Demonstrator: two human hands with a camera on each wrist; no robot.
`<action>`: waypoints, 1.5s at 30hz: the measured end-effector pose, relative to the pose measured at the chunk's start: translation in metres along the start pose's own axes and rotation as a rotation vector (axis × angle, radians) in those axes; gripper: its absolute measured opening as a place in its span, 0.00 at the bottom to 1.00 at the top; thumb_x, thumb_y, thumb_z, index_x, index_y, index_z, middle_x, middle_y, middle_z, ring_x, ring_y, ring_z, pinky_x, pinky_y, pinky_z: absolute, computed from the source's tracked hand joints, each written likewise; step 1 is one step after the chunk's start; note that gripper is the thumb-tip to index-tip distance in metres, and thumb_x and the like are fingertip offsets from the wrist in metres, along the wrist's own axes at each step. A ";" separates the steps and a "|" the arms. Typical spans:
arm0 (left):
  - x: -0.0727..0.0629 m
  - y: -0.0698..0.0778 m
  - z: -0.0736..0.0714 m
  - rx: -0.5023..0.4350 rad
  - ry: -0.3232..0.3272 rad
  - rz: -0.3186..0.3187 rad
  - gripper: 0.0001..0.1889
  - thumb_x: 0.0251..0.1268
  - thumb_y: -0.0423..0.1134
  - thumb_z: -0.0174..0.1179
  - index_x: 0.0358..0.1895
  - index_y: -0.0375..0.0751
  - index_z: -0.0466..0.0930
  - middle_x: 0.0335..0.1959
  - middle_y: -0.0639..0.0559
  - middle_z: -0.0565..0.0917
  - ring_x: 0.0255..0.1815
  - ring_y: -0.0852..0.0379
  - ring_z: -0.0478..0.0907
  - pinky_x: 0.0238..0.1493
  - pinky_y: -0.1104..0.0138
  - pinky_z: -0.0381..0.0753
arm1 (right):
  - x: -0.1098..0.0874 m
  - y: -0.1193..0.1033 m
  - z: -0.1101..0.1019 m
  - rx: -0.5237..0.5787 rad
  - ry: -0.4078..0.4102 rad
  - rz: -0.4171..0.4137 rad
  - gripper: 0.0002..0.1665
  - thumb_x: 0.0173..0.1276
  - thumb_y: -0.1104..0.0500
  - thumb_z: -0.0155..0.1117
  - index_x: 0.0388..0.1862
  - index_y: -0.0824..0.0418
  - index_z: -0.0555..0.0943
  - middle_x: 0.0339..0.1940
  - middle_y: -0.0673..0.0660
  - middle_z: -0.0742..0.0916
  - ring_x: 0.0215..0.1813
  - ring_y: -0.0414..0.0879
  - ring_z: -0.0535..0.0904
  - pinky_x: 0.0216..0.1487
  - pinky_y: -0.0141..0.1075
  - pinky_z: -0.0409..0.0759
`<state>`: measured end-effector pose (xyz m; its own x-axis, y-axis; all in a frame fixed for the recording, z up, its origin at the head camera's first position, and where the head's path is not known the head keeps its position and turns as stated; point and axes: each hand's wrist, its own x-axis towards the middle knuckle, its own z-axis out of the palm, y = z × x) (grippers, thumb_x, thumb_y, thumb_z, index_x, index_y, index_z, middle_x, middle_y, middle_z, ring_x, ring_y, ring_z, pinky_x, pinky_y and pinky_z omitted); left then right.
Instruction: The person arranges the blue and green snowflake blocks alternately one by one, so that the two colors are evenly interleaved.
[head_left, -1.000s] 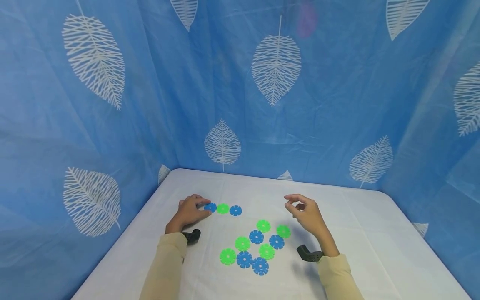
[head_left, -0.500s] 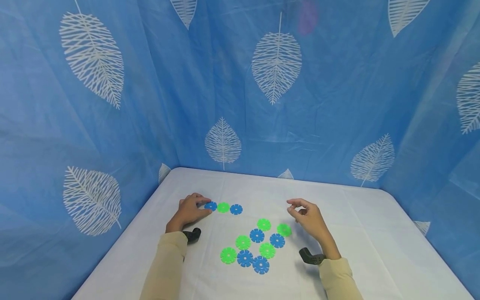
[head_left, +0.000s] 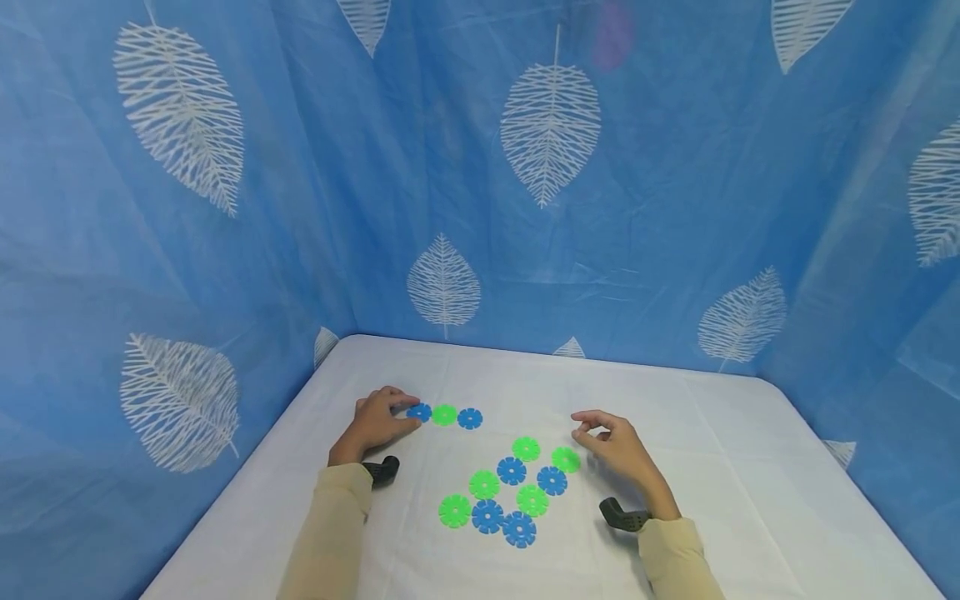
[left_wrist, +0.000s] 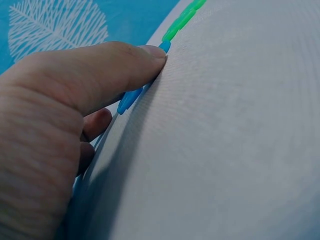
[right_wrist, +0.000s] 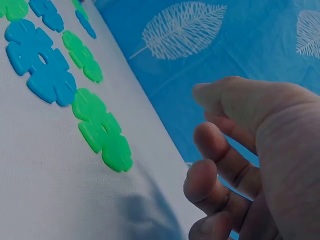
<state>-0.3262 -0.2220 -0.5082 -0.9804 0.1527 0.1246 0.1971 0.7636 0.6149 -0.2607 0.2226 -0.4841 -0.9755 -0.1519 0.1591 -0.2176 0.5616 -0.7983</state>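
Observation:
Three notched plastic discs lie in a row on the white tablecloth: a blue disc [head_left: 420, 413] at the left end, a green disc [head_left: 445, 415] in the middle and another blue disc [head_left: 470, 418] on the right. My left hand [head_left: 378, 419] rests at the left end and holds the first blue disc between thumb and forefinger. In the left wrist view the thumb [left_wrist: 135, 62] lies against that disc and hides part of it. My right hand [head_left: 618, 446] hovers above the cloth with fingers loosely bent, holding nothing. Nearest to it is a loose green disc [head_left: 566, 460].
Several loose green and blue discs, such as a green disc [head_left: 454, 511] and a blue disc [head_left: 519, 529], lie in a cluster nearer the person. The white-covered table [head_left: 750, 500] meets a blue leaf-patterned curtain [head_left: 645, 208] at the back and sides.
My right hand has lowered slightly toward the person and the loose discs. The left hand and the row of three stay in place.

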 end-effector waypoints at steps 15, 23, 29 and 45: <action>0.006 0.003 -0.003 -0.008 0.008 0.014 0.21 0.57 0.51 0.71 0.55 0.57 0.86 0.54 0.51 0.79 0.61 0.49 0.72 0.64 0.51 0.54 | 0.005 0.009 0.006 -0.037 -0.080 0.024 0.23 0.66 0.49 0.71 0.59 0.54 0.83 0.39 0.52 0.84 0.32 0.44 0.76 0.34 0.35 0.74; 0.005 0.002 -0.001 0.001 -0.008 0.003 0.21 0.57 0.52 0.71 0.55 0.56 0.86 0.54 0.50 0.79 0.60 0.47 0.73 0.64 0.49 0.55 | 0.002 0.010 0.009 -0.009 -0.113 0.081 0.25 0.61 0.51 0.75 0.57 0.56 0.83 0.38 0.52 0.83 0.32 0.44 0.77 0.32 0.34 0.75; 0.004 0.000 -0.001 -0.002 -0.013 -0.009 0.21 0.57 0.53 0.71 0.55 0.56 0.86 0.54 0.50 0.79 0.60 0.47 0.72 0.65 0.47 0.55 | 0.000 0.010 0.010 -0.041 -0.152 0.053 0.27 0.57 0.50 0.78 0.55 0.54 0.84 0.39 0.51 0.83 0.32 0.43 0.74 0.37 0.34 0.73; 0.001 0.002 -0.001 0.007 -0.005 -0.001 0.21 0.56 0.52 0.71 0.55 0.57 0.86 0.55 0.50 0.79 0.62 0.46 0.72 0.64 0.48 0.55 | -0.004 0.010 0.004 -0.119 -0.204 -0.006 0.28 0.52 0.49 0.82 0.53 0.53 0.85 0.43 0.50 0.83 0.36 0.44 0.71 0.39 0.36 0.71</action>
<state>-0.3270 -0.2206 -0.5061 -0.9806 0.1550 0.1201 0.1961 0.7681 0.6096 -0.2590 0.2249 -0.4949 -0.9502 -0.3099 0.0328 -0.2370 0.6501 -0.7220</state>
